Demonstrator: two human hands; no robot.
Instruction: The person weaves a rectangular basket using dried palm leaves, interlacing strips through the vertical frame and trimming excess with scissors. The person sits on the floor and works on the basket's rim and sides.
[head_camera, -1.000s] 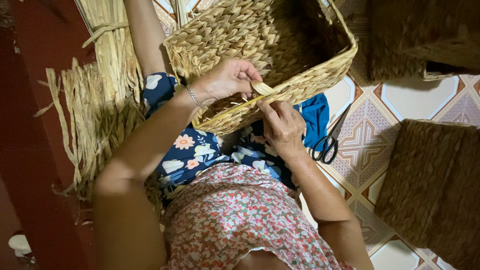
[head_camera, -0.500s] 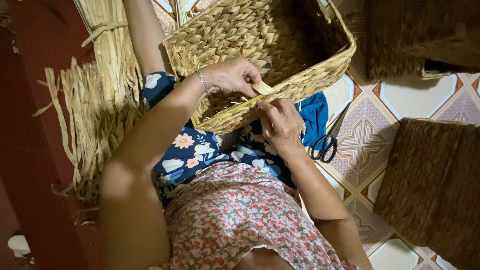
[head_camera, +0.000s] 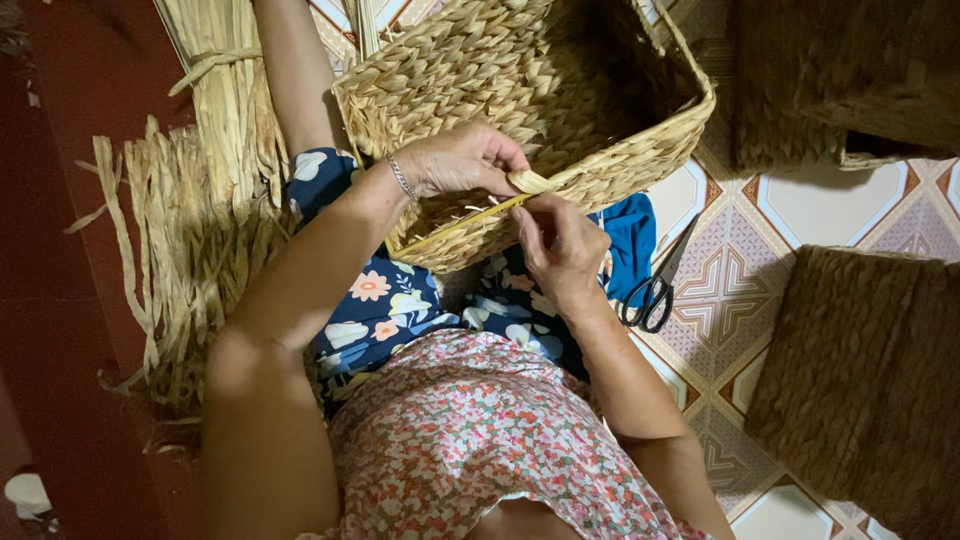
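A rectangular woven straw basket (head_camera: 560, 90) rests tilted on my lap, its opening turned to the right. My left hand (head_camera: 462, 160), with a thin bracelet at the wrist, presses on the basket's near rim and pinches a pale straw strand (head_camera: 530, 183). My right hand (head_camera: 562, 248) sits just below that rim, fingers closed on the same strand where it enters the weave. Both hands nearly touch each other at the rim.
Bundles of dried straw (head_camera: 205, 200) lie on the red floor to the left. Black-handled scissors (head_camera: 655, 290) lie on the patterned tiles by a blue cloth (head_camera: 625, 235). Darker woven baskets stand at the right (head_camera: 865, 370) and upper right (head_camera: 840, 80).
My left hand has slid a little along the rim and pinched the strand tighter. My right hand has stayed at the rim with small finger movement.
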